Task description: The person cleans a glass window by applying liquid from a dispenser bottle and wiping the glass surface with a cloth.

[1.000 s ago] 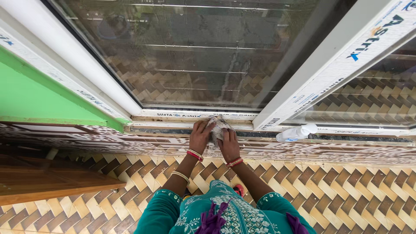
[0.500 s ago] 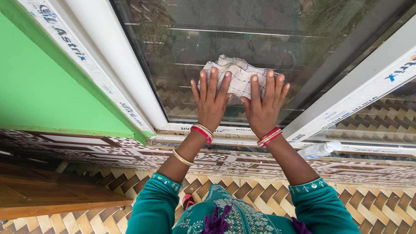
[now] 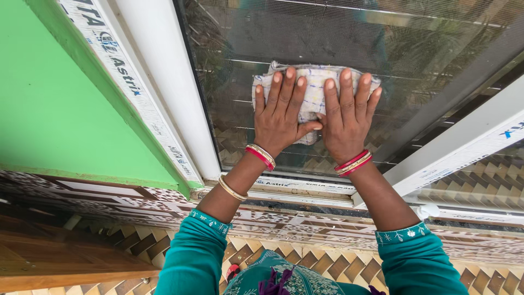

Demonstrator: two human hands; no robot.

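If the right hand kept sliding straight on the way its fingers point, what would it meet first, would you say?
The right hand lies flat on the white cloth, fingers pointing up the mesh window pane. Past the cloth's top edge it would meet only bare mesh; the way looks free as far as the picture shows.

light: soft daylight | shadows: faint | focus: sharp | edges: wide-angle stretch
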